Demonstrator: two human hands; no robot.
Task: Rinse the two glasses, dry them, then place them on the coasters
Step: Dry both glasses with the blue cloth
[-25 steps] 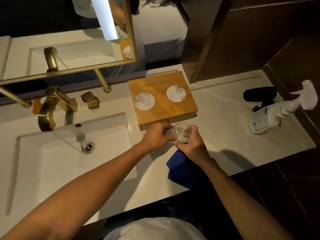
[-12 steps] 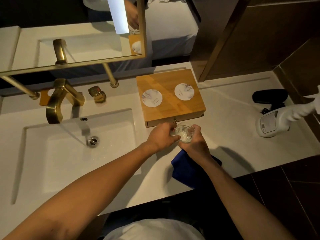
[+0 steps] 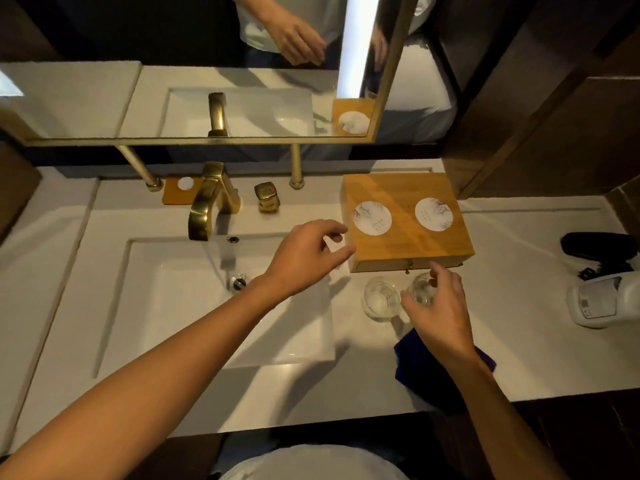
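Blue cloth (image 3: 412, 358) mostly hidden under right hand (image 3: 438, 313) and forearm. Right glass (image 3: 420, 292) partly covered by fingers; grip unclear. White appliance (image 3: 601, 301) cut by right edge. Coaster (image 3: 372, 217) print too small to read.

White vanity counter (image 3: 519, 358), gold-framed mirror (image 3: 207, 141) (lit strip inside), dark brown wall panels (image 3: 554, 98), dim light.
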